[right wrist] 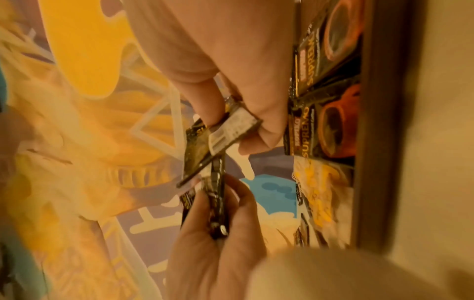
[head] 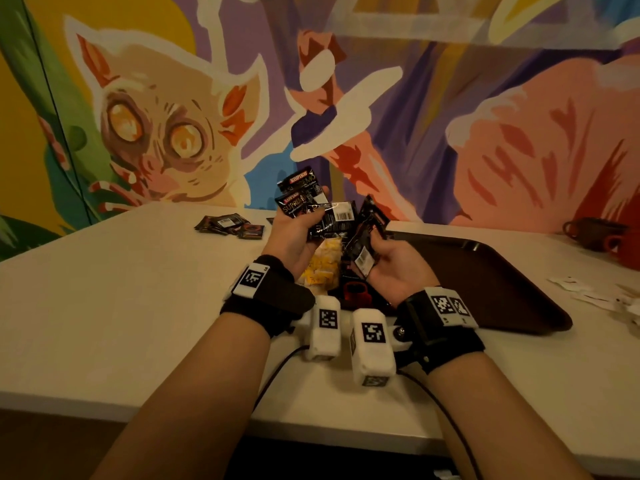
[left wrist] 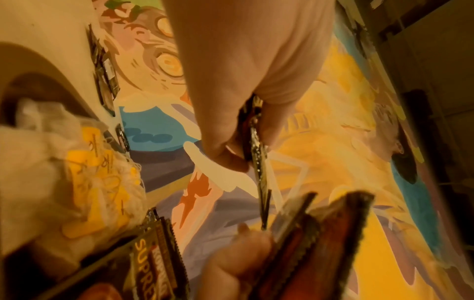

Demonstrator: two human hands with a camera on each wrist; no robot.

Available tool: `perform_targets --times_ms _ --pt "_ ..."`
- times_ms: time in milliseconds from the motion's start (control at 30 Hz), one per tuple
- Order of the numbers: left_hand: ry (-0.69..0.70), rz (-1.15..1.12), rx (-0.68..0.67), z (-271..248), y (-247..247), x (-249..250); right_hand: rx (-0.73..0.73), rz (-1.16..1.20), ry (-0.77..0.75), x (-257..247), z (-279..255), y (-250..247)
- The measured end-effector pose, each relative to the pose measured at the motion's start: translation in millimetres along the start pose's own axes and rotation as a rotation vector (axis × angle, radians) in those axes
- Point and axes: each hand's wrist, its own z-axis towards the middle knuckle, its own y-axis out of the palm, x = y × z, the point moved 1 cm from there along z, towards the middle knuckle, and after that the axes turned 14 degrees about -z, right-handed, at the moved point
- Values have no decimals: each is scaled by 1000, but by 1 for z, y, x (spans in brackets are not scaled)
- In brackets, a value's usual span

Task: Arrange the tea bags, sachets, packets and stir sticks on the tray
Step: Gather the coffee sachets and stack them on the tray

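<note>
Above the tray's left end, my left hand [head: 311,216] grips a fan of several black Kopiko coffee sachets [head: 304,199]. Just to its right, my right hand [head: 377,244] pinches more black sachets [head: 363,237], which touch the left bunch. The right wrist view shows my right hand [right wrist: 243,130] pinching a sachet [right wrist: 231,130] by its barcode end. In the left wrist view my left hand [left wrist: 246,154] clamps sachets seen edge-on. On the dark brown tray [head: 491,282] lie a clear bag of yellow-tagged tea bags [head: 322,268] and coffee sachets [right wrist: 330,121] laid flat.
More black sachets [head: 228,225] lie loose on the white table at the back left. White paper packets [head: 602,296] are scattered at the right edge. A brown cup [head: 588,233] and a red cup [head: 627,251] stand at the back right by the painted wall.
</note>
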Motion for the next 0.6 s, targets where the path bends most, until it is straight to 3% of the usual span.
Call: perform_targets --times_ms 200,300,433,600 --pt "-93 37 -91 -7 11 -7 -27 -22 12 3 -2 4" --pt "-168 -30 -88 -8 12 -4 83 -83 -40 -1 3 -2" --pt "-139 104 -118 -5 9 -5 179 -259 -163 -13 5 -18" --pt "-163 269 -153 -7 6 -5 88 -381 -195 -18 0 -21"
